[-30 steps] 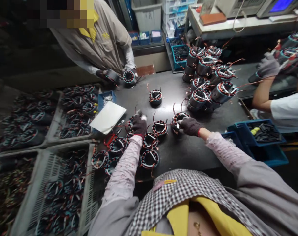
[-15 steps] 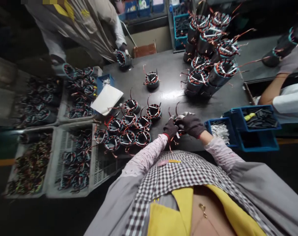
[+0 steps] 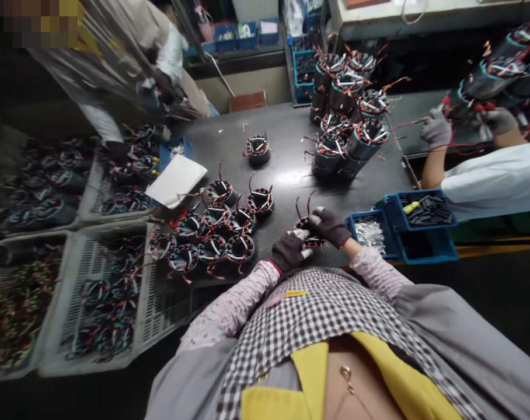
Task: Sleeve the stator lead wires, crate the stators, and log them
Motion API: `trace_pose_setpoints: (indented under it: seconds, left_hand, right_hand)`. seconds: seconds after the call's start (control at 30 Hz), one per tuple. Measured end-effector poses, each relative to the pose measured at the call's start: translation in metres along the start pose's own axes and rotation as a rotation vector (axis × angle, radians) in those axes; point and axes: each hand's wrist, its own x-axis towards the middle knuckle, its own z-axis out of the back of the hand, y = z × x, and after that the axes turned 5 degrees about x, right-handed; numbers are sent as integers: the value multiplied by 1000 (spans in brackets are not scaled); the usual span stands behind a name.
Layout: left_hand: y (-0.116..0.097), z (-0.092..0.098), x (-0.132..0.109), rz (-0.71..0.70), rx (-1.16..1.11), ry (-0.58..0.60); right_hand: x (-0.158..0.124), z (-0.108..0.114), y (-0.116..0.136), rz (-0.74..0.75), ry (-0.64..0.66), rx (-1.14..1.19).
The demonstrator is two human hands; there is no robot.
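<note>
A small wound stator (image 3: 306, 228) with copper leads sits at the near edge of the dark table (image 3: 282, 140), held between both my gloved hands. My left hand (image 3: 290, 249) grips its near side. My right hand (image 3: 330, 226) closes on its right side. To the left lies a cluster of several similar stators (image 3: 212, 230). One lone stator (image 3: 258, 149) stands farther back on the table.
A pile of taller stators (image 3: 348, 111) stands at the back right. Blue bins (image 3: 405, 224) sit right of my hands, one with white parts. Grey crates (image 3: 107, 291) of stators fill the left. A white sheet (image 3: 177, 179) lies by them. Other people work at the far left and right.
My left hand left the stator cluster and joined my right hand on one stator, which came toward the near table edge. The view shifted and the person at the back left moved.
</note>
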Motion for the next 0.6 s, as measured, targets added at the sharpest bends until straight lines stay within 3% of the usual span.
trace_pose_setpoints:
  seconds: [0.13, 0.23, 0.4, 0.6]
  left_hand:
    - [-1, 2, -3, 42, 227, 59]
    - [3, 14, 3, 11, 167, 92]
    - [12, 22, 10, 177, -15, -121]
    - [22, 10, 10, 157, -18, -230]
  right_hand:
    - [6, 7, 8, -117, -66, 168]
    - [-3, 10, 9, -72, -150, 78]
    - [-17, 5, 14, 18, 4, -201]
    - [-24, 8, 23, -47, -117, -200]
